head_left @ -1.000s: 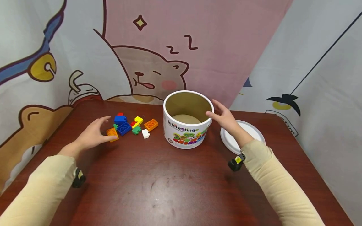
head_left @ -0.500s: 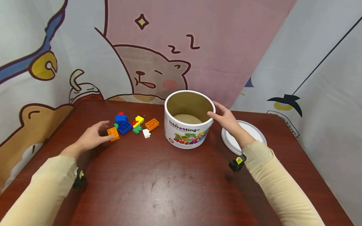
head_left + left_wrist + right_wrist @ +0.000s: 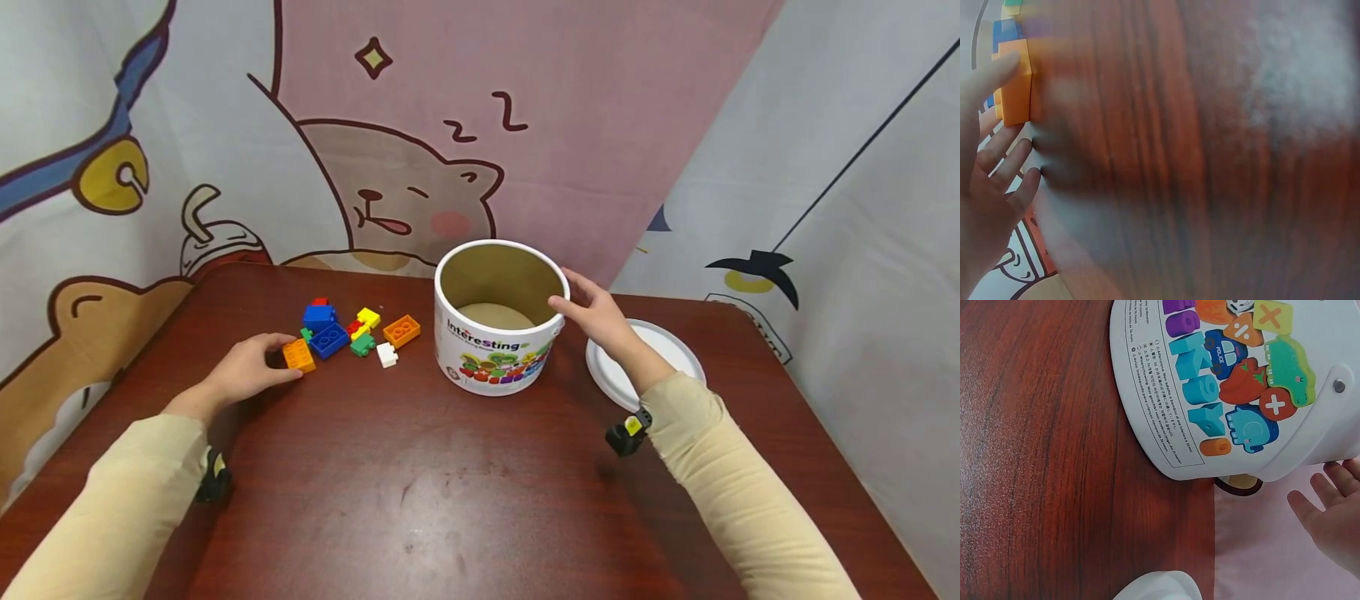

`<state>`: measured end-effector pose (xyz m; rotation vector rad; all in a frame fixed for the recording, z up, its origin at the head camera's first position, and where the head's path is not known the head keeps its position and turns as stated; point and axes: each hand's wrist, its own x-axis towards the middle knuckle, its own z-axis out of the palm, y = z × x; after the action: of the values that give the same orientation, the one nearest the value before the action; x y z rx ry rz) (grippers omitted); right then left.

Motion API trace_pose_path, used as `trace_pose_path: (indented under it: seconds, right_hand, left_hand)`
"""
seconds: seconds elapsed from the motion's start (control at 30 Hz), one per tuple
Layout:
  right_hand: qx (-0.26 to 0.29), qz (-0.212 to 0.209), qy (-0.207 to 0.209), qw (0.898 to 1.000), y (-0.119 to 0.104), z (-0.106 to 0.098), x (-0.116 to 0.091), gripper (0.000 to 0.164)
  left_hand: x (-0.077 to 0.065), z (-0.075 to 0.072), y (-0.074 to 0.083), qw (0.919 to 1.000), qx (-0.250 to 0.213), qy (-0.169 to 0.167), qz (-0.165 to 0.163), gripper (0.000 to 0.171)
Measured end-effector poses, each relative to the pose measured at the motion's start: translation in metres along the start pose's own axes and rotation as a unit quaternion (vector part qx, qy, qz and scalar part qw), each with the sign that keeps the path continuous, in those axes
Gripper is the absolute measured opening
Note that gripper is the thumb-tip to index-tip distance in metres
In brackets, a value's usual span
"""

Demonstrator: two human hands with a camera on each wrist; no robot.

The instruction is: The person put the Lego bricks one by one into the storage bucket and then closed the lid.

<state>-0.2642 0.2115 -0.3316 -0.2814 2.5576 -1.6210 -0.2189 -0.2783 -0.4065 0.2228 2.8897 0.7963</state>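
Note:
My left hand pinches an orange toy brick at the left, thumb on its near side and fingers at its far side. In the left wrist view, the thumb lies across the brick while the other fingers spread below it. My right hand holds the rim of a white bucket, thumb over the edge and fingers along the outer wall. The right wrist view shows relaxed fingers beside the bucket's wall. No bricks show inside the bucket.
Beside the left hand lie blue bricks, a green brick, yellow pieces, a white brick and another orange brick. A white round lid lies under the right forearm. A printed curtain hangs behind the table.
The left hand's fingers and thumb have closed in around the orange brick. The right hand and bucket stay in place.

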Motion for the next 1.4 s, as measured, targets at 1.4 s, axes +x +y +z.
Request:
trace_pose_path:
  seconds: [1.4]
  right_hand:
    - [-0.020, -0.004, 0.002, 1.000, 0.001, -0.001, 0.002, 0.067]
  left_hand:
    - [0.010, -0.044, 0.083, 0.9943, -0.081, 0.035, 0.060, 0.058]
